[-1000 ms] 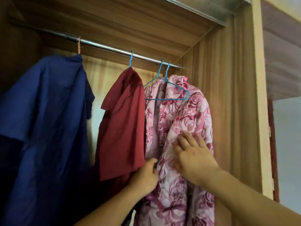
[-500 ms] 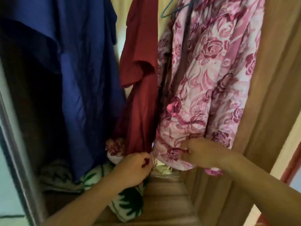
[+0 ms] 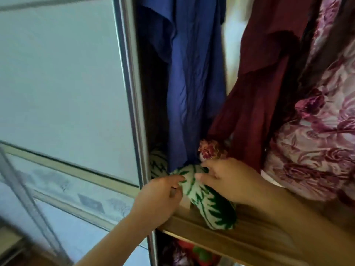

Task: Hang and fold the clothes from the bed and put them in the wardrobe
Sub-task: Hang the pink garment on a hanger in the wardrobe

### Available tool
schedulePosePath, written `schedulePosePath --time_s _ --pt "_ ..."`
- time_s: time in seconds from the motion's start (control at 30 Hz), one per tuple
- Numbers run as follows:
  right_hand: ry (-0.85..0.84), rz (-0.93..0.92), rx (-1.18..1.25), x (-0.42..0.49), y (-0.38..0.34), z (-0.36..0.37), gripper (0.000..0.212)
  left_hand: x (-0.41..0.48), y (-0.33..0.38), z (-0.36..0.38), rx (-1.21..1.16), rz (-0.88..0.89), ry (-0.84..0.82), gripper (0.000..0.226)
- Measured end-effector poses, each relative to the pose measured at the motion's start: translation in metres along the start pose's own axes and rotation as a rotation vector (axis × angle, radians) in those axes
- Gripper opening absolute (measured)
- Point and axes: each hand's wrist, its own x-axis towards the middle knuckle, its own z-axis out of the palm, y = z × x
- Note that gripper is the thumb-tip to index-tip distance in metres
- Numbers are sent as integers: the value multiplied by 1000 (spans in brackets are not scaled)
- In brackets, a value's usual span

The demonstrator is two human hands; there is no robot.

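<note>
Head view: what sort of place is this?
Probably the inside of a home wardrobe: a blue garment, dark red garment and pink rose-print garment hang above a wooden shelf holding a green-and-white leaf-print cloth, beside a metal-edged door panel.

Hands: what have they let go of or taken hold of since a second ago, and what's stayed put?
Both let go of the pink floral garment and dropped down and left to the shelf. The left hand and right hand now hold the folded green leaf-print cloth lying there. The blue garment, the red garment and the floral one hang as before.
</note>
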Motion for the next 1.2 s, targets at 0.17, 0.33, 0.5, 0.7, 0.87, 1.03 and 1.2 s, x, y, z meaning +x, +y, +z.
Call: schedulePosePath --time_s 0.17,0.33,0.5,0.7,0.87,1.03,1.2 --pt "171 -127 176 57 -85 19 82 -32 -41 -41 -31 -110 168 20" --pt "217 -65 472 89 -120 37 52 -38 -66 -56 -117 -67 140 20" --pt "253 -61 400 83 -115 38 41 -30 -68 -48 -136 -1 118 16" --pt "296 -10 327 54 -94 28 38 -26 -51 -34 -229 84 59 17" --pt "357 49 262 11 -68 15 38 -34 -24 -15 -153 210 -20 21" --pt "372 186 182 -41 -41 -5 40 -38 -8 6 -35 313 1 26" --pt "525 288 -248 -94 -19 -12 48 -39 14 29 -24 429 -25 29"
